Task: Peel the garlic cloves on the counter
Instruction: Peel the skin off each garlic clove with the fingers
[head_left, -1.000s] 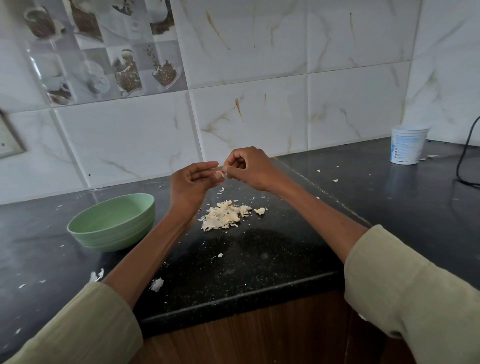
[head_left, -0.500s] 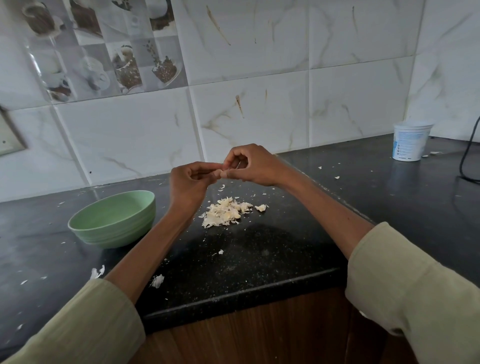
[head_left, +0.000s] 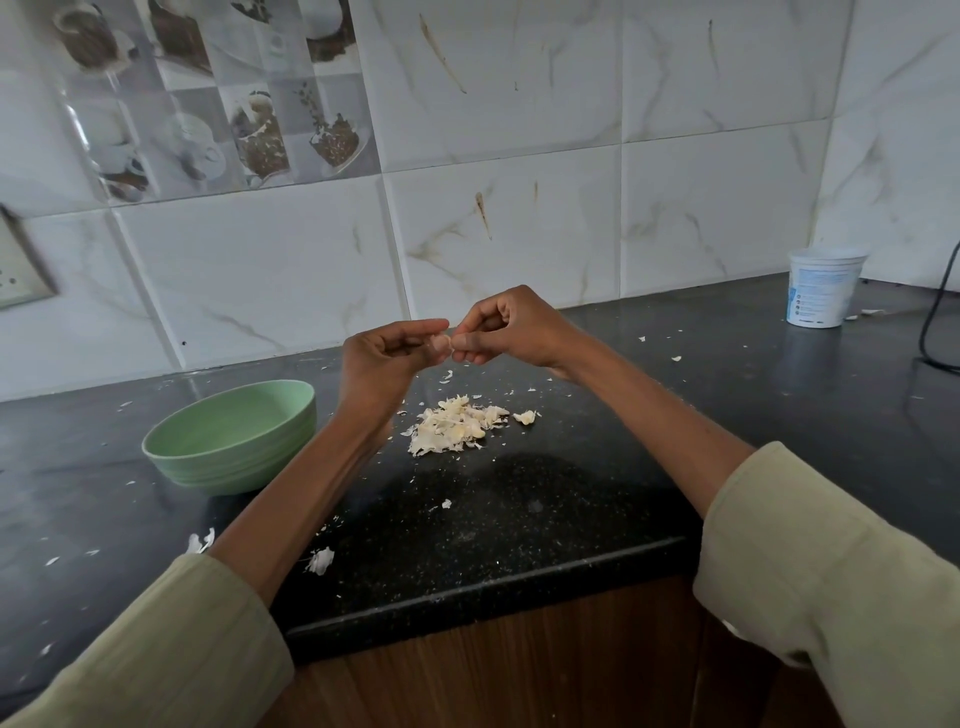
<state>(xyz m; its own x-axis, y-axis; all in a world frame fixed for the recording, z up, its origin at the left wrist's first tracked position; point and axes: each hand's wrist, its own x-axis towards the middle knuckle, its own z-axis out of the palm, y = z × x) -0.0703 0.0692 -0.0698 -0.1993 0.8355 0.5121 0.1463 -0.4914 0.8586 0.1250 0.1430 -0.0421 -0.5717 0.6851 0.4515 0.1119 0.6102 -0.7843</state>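
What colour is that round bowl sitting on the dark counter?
The round bowl is pale green, inside and out, with ridged sides; the head view shows it.

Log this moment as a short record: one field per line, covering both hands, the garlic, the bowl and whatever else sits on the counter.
left hand: pinches the garlic clove, held above the counter
right hand: pinches the same clove from the other side
peel pile: on the counter, below the hands
green bowl: upright, left of the pile; inside looks empty
white tub: far right, near the wall
black cable: right edge
loose peel scraps: scattered on the counter
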